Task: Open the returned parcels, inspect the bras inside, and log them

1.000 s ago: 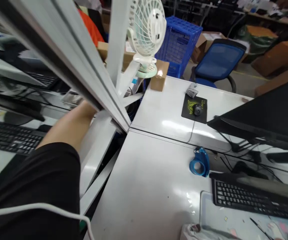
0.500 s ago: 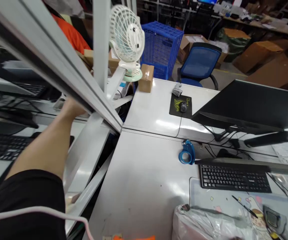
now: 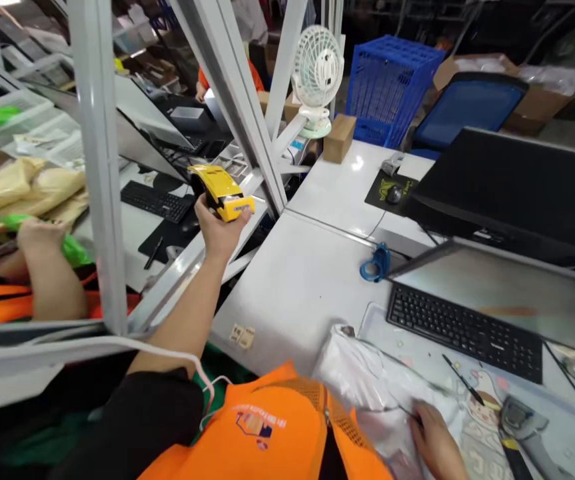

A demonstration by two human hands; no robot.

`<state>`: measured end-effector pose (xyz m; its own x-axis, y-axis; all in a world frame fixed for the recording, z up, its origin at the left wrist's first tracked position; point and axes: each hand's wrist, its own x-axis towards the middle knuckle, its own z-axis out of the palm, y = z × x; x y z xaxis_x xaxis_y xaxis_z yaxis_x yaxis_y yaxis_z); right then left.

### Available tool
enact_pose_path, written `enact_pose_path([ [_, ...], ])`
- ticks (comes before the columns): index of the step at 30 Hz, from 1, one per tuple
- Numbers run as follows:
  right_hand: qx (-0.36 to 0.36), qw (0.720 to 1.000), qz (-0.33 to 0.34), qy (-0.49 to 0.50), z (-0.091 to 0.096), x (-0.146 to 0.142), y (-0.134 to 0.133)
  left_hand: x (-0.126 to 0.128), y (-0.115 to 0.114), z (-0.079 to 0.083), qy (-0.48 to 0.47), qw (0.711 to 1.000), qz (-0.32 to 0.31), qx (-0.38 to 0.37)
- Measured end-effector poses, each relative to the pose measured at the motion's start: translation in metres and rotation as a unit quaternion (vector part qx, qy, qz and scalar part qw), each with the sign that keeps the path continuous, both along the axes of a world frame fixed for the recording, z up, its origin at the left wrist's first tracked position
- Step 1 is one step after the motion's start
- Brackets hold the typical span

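A: What does the thing in the left hand [image 3: 221, 235] look like?
B: A yellow device [image 3: 216, 185], compact, with a smooth curved casing, dark parts underneath and a blunt yellow end with a small pale label. I can't make out the label's print.
A: Where is it?
B: Up in the air, left of the blue tape dispenser [image 3: 376, 263] and farther from the wearer. The left hand grips it from below, thumb against the blunt end, fingers wrapped round the other side.
A: And the right hand [image 3: 436, 437]?
B: Nearer the wearer than the blue dispenser and a little to its right, well apart from the yellow device. Its fingers are bent at the edge of a white plastic bag [image 3: 352, 370]; whether they pinch it, I cannot tell.
A: How about the materials?
B: The bag is thin, crinkled and shiny. The blue dispenser is glossy, with a round ring. Right of it and nearer the wearer sits a black keyboard [image 3: 462, 333]. Beyond it, to the left, stands a fan [image 3: 318, 70] with a pale, ribbed round cage. The desk [image 3: 287, 267] under the dispenser is white and glossy.
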<state>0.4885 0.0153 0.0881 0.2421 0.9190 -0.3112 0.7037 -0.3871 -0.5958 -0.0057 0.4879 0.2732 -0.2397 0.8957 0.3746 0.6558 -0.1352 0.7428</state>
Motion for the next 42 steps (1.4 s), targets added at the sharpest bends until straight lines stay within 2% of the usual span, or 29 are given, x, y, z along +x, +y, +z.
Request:
enact_pose_path([
  [3, -0.002, 0.998, 0.044, 0.052, 0.028, 0.006, 0.010, 0.027, -0.114, 0.007, -0.096, 0.987, -0.108, -0.064],
  [5, -0.011, 0.995, 0.043, 0.084, 0.054, 0.011, 0.021, 0.044, -0.177, 0.020, -0.136, 0.955, -0.219, -0.144],
  [6, -0.001, 0.996, 0.030, 0.082, 0.069, 0.014, 0.027, 0.054, -0.202, 0.028, -0.160, 0.924, -0.286, -0.198],
  [7, 0.019, 0.996, 0.019, 0.082, 0.084, 0.017, 0.033, 0.064, -0.222, 0.035, -0.189, 0.875, -0.360, -0.262],
  [8, 0.069, 0.992, 0.023, 0.098, 0.100, 0.018, 0.039, 0.077, -0.239, 0.040, -0.219, 0.810, -0.433, -0.330],
  [10, 0.141, 0.970, 0.087, 0.177, 0.132, 0.016, 0.047, 0.107, -0.265, 0.042, -0.256, 0.653, -0.546, -0.459],
  [11, 0.143, 0.957, 0.128, 0.216, 0.147, 0.012, 0.047, 0.123, -0.276, 0.038, -0.253, 0.578, -0.587, -0.508],
  [12, 0.130, 0.948, 0.166, 0.239, 0.160, 0.006, 0.043, 0.139, -0.287, 0.032, -0.237, 0.514, -0.621, -0.542],
  [13, 0.105, 0.940, 0.199, 0.257, 0.171, -0.002, 0.036, 0.154, -0.296, 0.024, -0.213, 0.463, -0.649, -0.565],
  [14, 0.073, 0.935, 0.221, 0.269, 0.180, -0.011, 0.027, 0.166, -0.305, 0.014, -0.190, 0.424, -0.674, -0.574],
  [15, 0.038, 0.932, 0.230, 0.277, 0.185, -0.020, 0.014, 0.177, -0.312, 0.004, -0.175, 0.394, -0.696, -0.575],
  [17, -0.013, 0.934, 0.206, 0.292, 0.187, -0.039, -0.014, 0.188, -0.323, -0.017, -0.169, 0.357, -0.721, -0.569],
  [19, -0.034, 0.941, 0.146, 0.303, 0.182, -0.059, -0.042, 0.190, -0.329, -0.034, -0.172, 0.330, -0.733, -0.570],
  [21, -0.046, 0.944, 0.078, 0.319, 0.176, -0.078, -0.066, 0.187, -0.334, -0.043, -0.170, 0.303, -0.744, -0.570],
  [22, -0.053, 0.941, 0.042, 0.333, 0.173, -0.088, -0.076, 0.185, -0.337, -0.045, -0.173, 0.300, -0.747, -0.567],
  [23, -0.061, 0.935, 0.002, 0.349, 0.171, -0.096, -0.084, 0.182, -0.339, -0.045, -0.180, 0.309, -0.745, -0.564],
  [24, -0.061, 0.928, -0.050, 0.364, 0.169, -0.103, -0.091, 0.180, -0.342, -0.045, -0.192, 0.331, -0.733, -0.562],
  [28, 0.011, 0.897, -0.259, 0.358, 0.162, -0.116, -0.117, 0.168, -0.351, -0.047, -0.226, 0.479, -0.630, -0.568],
  [29, 0.032, 0.890, -0.293, 0.347, 0.159, -0.117, -0.123, 0.165, -0.352, -0.052, -0.205, 0.526, -0.609, -0.557],
  [30, 0.050, 0.884, -0.321, 0.336, 0.156, -0.116, -0.128, 0.161, -0.352, -0.060, -0.166, 0.584, -0.587, -0.536],
  [31, 0.067, 0.876, -0.348, 0.326, 0.153, -0.115, -0.134, 0.157, -0.352, -0.071, -0.112, 0.654, -0.554, -0.503],
  [33, 0.104, 0.853, -0.410, 0.305, 0.145, -0.109, -0.144, 0.148, -0.350, -0.098, 0.008, 0.787, -0.445, -0.428],
  [34, 0.120, 0.840, -0.440, 0.294, 0.141, -0.105, -0.149, 0.144, -0.349, -0.115, 0.057, 0.826, -0.384, -0.408],
  [35, 0.133, 0.827, -0.467, 0.282, 0.137, -0.098, -0.154, 0.140, -0.349, -0.131, 0.091, 0.837, -0.343, -0.416],
  [36, 0.143, 0.816, -0.490, 0.271, 0.134, -0.090, -0.159, 0.138, -0.349, -0.148, 0.110, 0.826, -0.328, -0.445],
  [38, 0.161, 0.796, -0.528, 0.249, 0.128, -0.070, -0.166, 0.137, -0.350, -0.176, 0.114, 0.781, -0.346, -0.507],
  [40, 0.175, 0.779, -0.555, 0.233, 0.123, -0.045, -0.168, 0.141, -0.347, -0.196, 0.102, 0.757, -0.371, -0.527],
  [42, 0.178, 0.764, -0.576, 0.229, 0.116, -0.020, -0.165, 0.145, -0.338, -0.208, 0.102, 0.757, -0.384, -0.519],
])
